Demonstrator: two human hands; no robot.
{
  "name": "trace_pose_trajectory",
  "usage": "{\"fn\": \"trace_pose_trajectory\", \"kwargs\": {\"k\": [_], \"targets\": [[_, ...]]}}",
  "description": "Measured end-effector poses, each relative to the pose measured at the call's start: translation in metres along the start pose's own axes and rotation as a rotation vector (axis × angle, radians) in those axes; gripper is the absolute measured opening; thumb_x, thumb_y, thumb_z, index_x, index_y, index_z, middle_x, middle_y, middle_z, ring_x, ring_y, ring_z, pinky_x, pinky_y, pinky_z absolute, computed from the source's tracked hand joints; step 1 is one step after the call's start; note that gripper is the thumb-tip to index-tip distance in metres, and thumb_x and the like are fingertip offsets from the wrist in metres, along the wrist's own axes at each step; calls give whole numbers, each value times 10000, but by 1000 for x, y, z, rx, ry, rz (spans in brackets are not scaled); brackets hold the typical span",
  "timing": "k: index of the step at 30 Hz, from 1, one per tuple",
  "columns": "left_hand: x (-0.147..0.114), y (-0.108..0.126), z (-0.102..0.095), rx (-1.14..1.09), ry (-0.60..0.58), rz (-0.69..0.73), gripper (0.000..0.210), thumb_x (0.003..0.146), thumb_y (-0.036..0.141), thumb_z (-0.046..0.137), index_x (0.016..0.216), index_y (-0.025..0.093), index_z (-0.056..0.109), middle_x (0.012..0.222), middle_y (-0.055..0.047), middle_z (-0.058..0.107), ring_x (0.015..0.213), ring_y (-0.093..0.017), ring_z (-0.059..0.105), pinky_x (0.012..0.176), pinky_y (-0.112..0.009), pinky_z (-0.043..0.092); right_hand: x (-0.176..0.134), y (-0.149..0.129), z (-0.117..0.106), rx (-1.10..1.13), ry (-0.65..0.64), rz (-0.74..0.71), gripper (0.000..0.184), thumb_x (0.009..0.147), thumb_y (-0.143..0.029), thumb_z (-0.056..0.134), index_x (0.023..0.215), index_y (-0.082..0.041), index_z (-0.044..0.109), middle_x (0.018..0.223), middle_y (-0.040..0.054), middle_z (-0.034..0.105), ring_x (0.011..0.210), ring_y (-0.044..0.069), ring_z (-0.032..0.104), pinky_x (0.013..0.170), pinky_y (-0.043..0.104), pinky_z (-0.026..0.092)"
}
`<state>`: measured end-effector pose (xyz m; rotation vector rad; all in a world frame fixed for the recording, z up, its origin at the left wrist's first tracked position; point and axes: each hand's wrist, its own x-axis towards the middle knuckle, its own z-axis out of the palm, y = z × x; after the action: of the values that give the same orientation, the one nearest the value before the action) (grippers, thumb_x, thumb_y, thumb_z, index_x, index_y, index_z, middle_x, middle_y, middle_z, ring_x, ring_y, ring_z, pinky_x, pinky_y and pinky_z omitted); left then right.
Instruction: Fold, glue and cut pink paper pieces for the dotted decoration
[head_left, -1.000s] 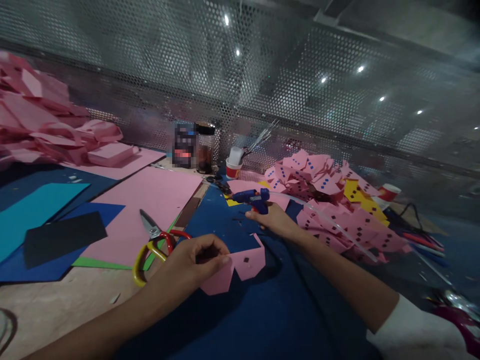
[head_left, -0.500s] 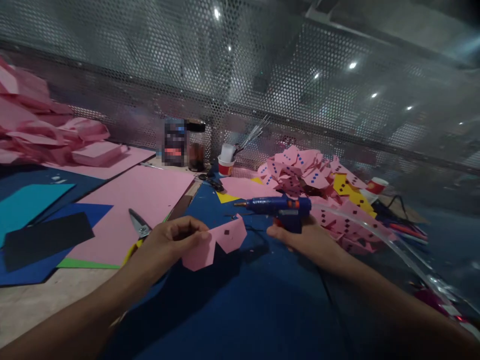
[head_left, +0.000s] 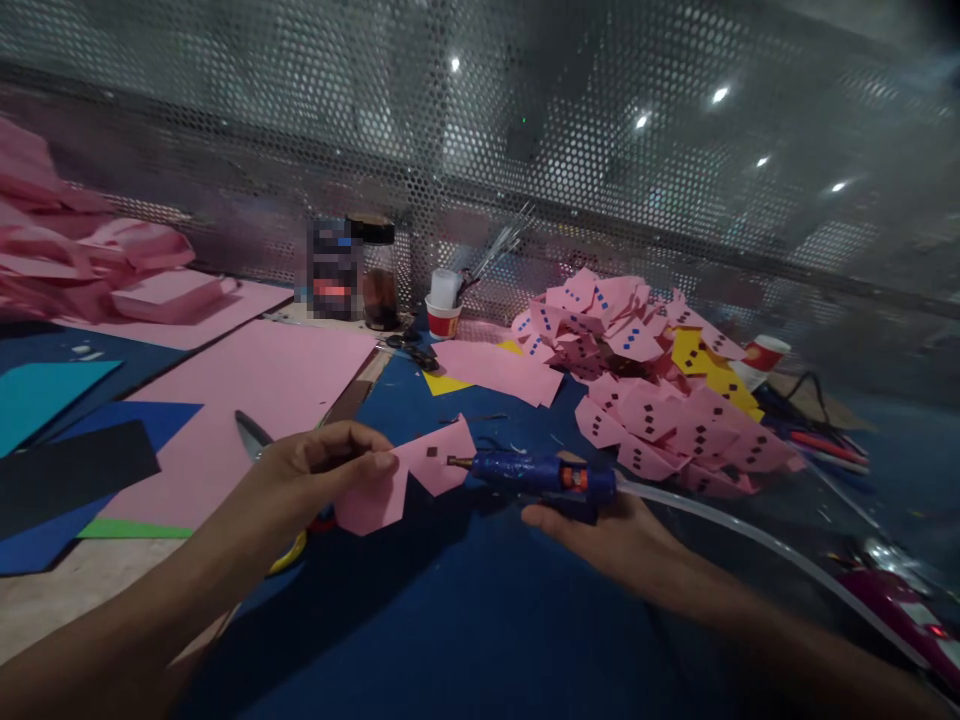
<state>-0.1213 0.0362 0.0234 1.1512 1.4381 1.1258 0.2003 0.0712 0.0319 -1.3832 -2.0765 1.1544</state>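
Note:
Between thumb and fingers, my left hand (head_left: 330, 470) pinches a folded pink paper piece (head_left: 442, 470) with a small dark square on it. A blue hot glue gun (head_left: 525, 474) is in my right hand (head_left: 600, 535), lying level with its metal nozzle close to the dark square; whether the tip touches the paper I cannot tell. A long clear glue stick (head_left: 750, 530) runs out of the gun's back end to the lower right. Scissors (head_left: 289, 555) with yellow handles lie partly hidden behind my left hand.
Pink cut pieces with dark and blue squares (head_left: 660, 420) are heaped at the right. Pink sheets (head_left: 255, 385), a black sheet (head_left: 75, 475) and blue paper lie left. A jar (head_left: 380, 290) and paper cup (head_left: 443, 318) stand before the perforated metal panel (head_left: 300, 130).
My right hand has lowered the glue gun and brought it left, so its nozzle now overlaps the pink piece. My left hand still holds the piece, slightly further left in view.

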Motion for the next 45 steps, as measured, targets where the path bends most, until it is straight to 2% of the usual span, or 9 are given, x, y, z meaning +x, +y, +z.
{"fn": "trace_pose_trajectory", "kwargs": {"k": [5,10,15,20,23,27,33,39,45], "targets": [[0,-1,-1,-2,0,-41,319,745,477,869,820,191,750,645,23,651,586,-117,533,523,-201,407,-2,-3,0,12,-55,-26,315,921,-529,701,906,-230,601,722,-35,562,597,115,457,479,236,336],[0,-5,-4,-1,-9,-52,338,752,499,865,852,197,752,668,23,660,604,-120,541,535,-206,407,-6,-15,-3,48,-69,-27,278,927,-474,708,924,-221,593,707,-44,527,580,102,435,473,231,316],[-1,-2,-1,23,10,-48,351,719,521,874,816,205,755,637,20,645,576,-124,534,514,-214,401,-8,-26,-4,29,-64,-43,211,934,-405,699,938,-210,621,695,-38,540,579,107,451,489,237,327],[0,-3,-1,13,0,-29,332,719,510,877,809,212,761,664,14,648,607,-123,524,532,-206,392,-8,-21,-4,-41,-55,-106,184,962,-400,663,953,-221,620,672,-45,560,569,106,468,487,233,304],[1,-6,-3,21,-3,-20,324,730,505,871,817,212,762,677,9,643,618,-125,519,538,-208,388,-7,-13,-3,-61,-51,-158,84,939,-291,672,978,-231,629,698,-49,598,573,101,484,498,228,305],[0,-3,-1,17,-3,-9,321,717,496,870,801,206,761,665,9,636,599,-125,509,525,-212,378,-7,-7,-2,-90,-30,-220,152,870,-163,688,998,-232,642,755,-43,645,603,107,521,522,230,312],[-5,4,3,19,15,-12,257,744,448,853,788,212,762,624,28,616,576,-120,486,522,-220,377,-8,-14,-6,-121,-53,-221,178,865,-139,668,1016,-226,631,819,-23,677,646,121,550,545,232,328],[-6,5,4,13,0,-18,285,744,466,856,793,202,759,674,17,639,618,-125,522,542,-208,391,-7,-16,-7,-157,-72,-220,171,869,-149,661,1018,-226,632,817,-21,677,632,120,547,549,232,331],[-4,3,3,5,-8,-19,333,711,513,864,778,205,755,613,19,596,550,-121,492,487,-208,394,-6,-12,-5,-137,-44,-222,160,869,-164,667,1011,-231,639,791,-31,659,620,119,536,543,235,314]]}}
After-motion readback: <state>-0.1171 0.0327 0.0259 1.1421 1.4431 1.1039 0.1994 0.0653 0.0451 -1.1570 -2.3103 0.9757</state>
